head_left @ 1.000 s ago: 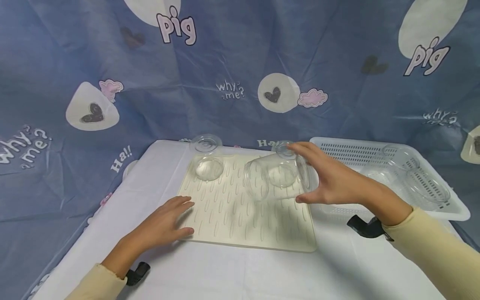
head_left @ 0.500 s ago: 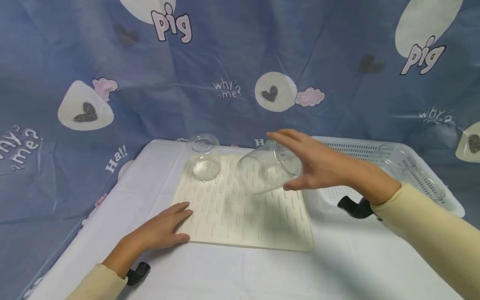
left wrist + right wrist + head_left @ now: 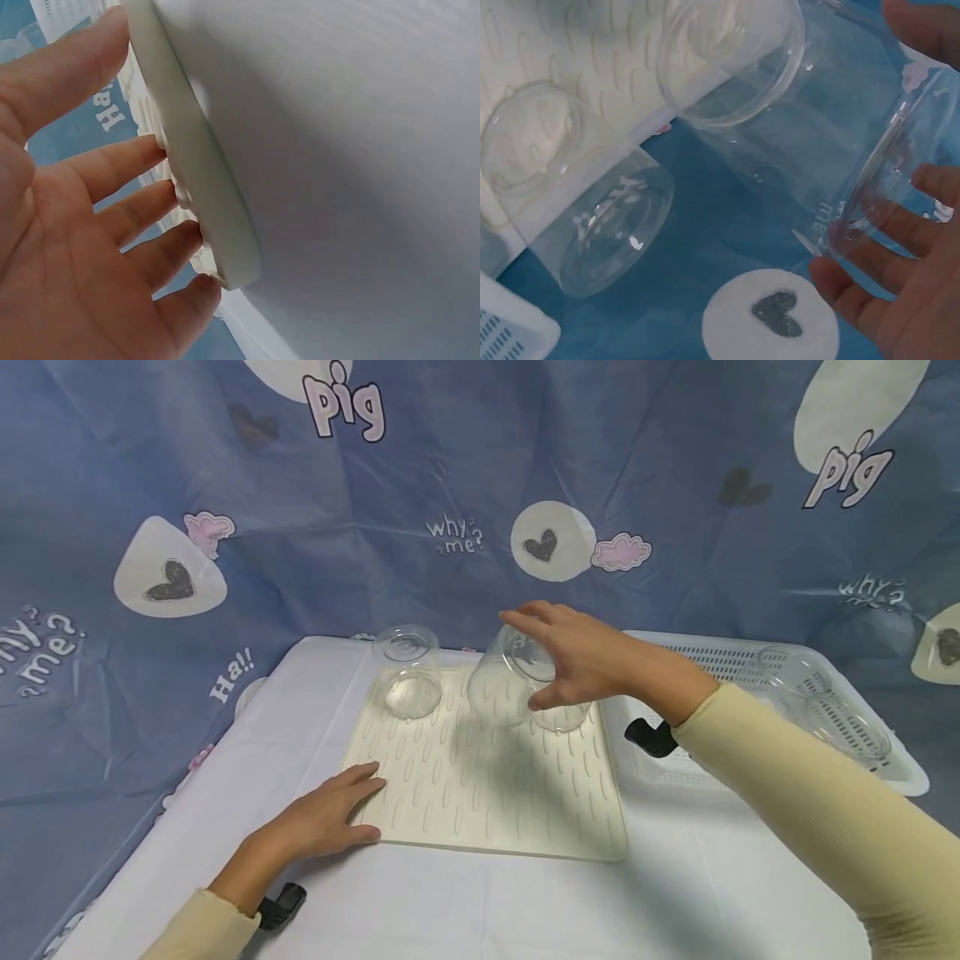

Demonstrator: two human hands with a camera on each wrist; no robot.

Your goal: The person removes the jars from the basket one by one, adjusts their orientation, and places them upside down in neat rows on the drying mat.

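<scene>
My right hand (image 3: 592, 656) grips a clear cup (image 3: 495, 689) near its base, fingers and thumb on opposite sides. The cup is tilted above the back of a cream ridged mat (image 3: 480, 793), its mouth turned down toward the mat. A second clear cup (image 3: 408, 672) stands upside down at the mat's back left. Behind the right hand, another upturned cup (image 3: 561, 718) is partly hidden; the right wrist view shows this cup (image 3: 615, 210) more fully. At the mat's front left, my left hand (image 3: 322, 814) rests with spread fingers touching the edge (image 3: 199, 172).
A white perforated basket (image 3: 911, 781) stands to the right of the mat, with clear cups (image 3: 851, 727) lying in it. A white cloth (image 3: 555, 902) covers the table. Behind it hangs a blue printed curtain (image 3: 420, 460).
My right hand has carried the cup left and farther back, and the cup's mouth has swung downward. The left hand stays at the mat's edge, nearly unmoved.
</scene>
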